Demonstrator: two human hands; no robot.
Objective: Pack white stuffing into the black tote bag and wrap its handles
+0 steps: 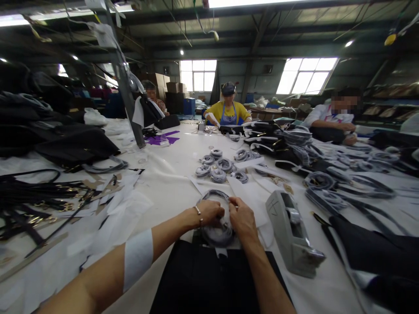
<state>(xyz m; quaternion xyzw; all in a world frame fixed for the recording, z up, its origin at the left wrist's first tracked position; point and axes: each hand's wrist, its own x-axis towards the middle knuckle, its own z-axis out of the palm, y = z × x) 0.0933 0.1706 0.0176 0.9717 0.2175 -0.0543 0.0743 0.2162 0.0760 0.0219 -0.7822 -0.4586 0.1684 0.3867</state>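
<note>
My left hand and my right hand meet over a coiled grey strap on the white table, both with fingers curled and pinching the coil. A loop of the same strap arcs just beyond my fingers. A bracelet sits on my left wrist and a white band wraps my left forearm. A black bag lies below my hands at the near table edge.
A grey tape dispenser stands right of my hands. Several wrapped grey strap coils lie further back. Black straps and black bags pile up left, more straps right. Three people work at the far side.
</note>
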